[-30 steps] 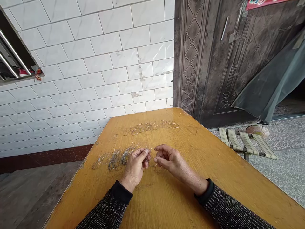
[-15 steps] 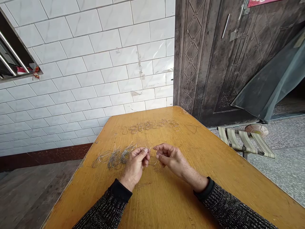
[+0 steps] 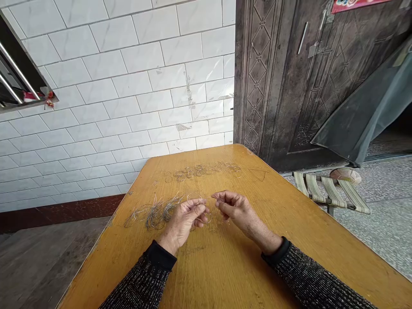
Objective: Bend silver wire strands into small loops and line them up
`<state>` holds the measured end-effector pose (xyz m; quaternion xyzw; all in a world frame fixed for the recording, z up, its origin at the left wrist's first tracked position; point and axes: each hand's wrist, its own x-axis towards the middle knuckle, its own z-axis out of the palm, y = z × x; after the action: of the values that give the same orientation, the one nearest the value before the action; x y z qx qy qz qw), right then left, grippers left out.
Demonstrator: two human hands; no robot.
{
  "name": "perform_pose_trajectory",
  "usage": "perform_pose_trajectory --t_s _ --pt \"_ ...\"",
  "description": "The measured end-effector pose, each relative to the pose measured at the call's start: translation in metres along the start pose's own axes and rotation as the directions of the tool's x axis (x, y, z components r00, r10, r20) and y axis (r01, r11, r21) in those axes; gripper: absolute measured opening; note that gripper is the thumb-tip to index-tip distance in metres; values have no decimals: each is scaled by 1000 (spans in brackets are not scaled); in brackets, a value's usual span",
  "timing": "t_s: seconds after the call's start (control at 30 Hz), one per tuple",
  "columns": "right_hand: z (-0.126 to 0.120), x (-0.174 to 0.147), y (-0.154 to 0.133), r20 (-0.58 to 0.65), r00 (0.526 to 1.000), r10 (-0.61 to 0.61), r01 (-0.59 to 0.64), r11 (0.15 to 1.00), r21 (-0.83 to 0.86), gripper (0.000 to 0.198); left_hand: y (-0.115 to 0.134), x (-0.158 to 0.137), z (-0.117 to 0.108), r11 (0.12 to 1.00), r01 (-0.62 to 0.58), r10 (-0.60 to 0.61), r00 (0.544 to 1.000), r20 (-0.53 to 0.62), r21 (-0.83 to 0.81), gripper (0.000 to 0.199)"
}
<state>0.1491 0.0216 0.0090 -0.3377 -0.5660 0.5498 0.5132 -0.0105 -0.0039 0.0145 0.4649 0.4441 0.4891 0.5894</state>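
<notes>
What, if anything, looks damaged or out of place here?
The tiled wall has grey scuffs and patches near the door, unlike its cleaner tiles. On the table, one thin wire loop lies apart, right of the far row of loops.

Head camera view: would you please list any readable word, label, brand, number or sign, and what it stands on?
No text can be read.
Red strip on the dark door: coloured marks, cut off by the frame; unreadable.
Raised pattern low on the door: too small to tell.
</notes>
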Motion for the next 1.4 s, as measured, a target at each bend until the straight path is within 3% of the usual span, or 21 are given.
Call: perform_pose_trajectory --t_s 0.13,0.27,0.43,0.67,0.77,0.87,0.97,1.03,1.13,1.23,1.3,1.4 --pt "-13 2 -10 -11 1000 12 -12 999 -31 27 7 0 -9 997 74 -76 989 127 18 50" --pt "-21 3 -13 93 994 62 -51 992 -114 23 9 3 -15 999 4 -8 993 116 32 40" --pt "-24 3 -9 251 965 71 -17 977 -211 19 7 2 -8 955 -35 -2 992 125 296 24" --pt "-21 7 3 224 974 37 17 972 -234 20 5 -3 0 936 19 -107 966 234 352 16" --pt "-19 6 4 107 993 -48 75 960 -271 25 2 0 0 953 56 -111 979 171 298 15" --pt "-15 0 -1 35 968 -247 240 883 -403 16 0 3 -1 979 26 -34 999 34 202 15" --pt "-10 -7 -5 165 919 -358 391 777 -493 13 0 5 -1 993 -80 87 993 -74 91 15" --pt "-5 -10 -3 219 907 -359 420 735 -532 11 1 6 -1 989 -140 145 981 -127 43 15" --pt "2 -8 4 148 953 -265 303 802 -515 14 1 5 0 983 -182 184 968 -174 24 14" --pt "8 -5 10 106 990 -92 118 955 -272 25 -1 4 2 978 -208 210 963 -169 27 14" --pt "12 -4 10 135 989 51 -39 995 -91 34 -3 4 2 973 -229 231 959 -164 32 14" --pt "16 -7 9 202 957 207 -223 973 59 39 -5 4 3 967 -252 255 956 -147 42 15"
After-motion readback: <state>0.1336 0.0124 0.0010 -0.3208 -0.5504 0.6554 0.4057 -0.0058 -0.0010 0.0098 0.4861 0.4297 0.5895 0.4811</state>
